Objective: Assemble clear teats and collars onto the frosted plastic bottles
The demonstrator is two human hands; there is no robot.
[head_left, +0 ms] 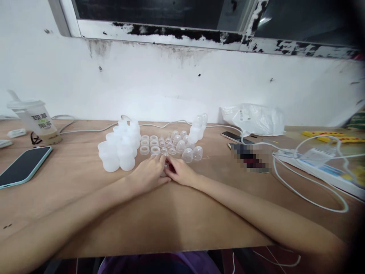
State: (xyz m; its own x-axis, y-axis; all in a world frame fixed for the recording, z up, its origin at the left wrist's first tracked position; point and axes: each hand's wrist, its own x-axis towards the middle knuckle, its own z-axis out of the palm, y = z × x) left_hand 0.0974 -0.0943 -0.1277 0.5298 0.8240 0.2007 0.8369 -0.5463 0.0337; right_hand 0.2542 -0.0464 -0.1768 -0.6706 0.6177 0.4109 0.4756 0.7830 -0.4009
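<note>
My left hand [151,167] and my right hand [181,171] meet at the table's middle, fingers curled together. Between them shows a sliver of a small transparent piece [164,173]; the fingers hide most of it. Just beyond my hands stand rows of whitish rings [145,143] and small transparent nipple-shaped pieces [169,145]. Transparent domed caps [187,154] are lined up behind and to the right of my right hand. To the left of these, frosted white cup-like containers [111,160] stand in close rows.
A drink cup [34,118] and a phone [25,167] are at the left. On the right lie a plastic bag [253,118], a dark phone [236,137], a power strip [322,167] and looped white cables [308,205]. A white wall bounds the table [159,228] behind.
</note>
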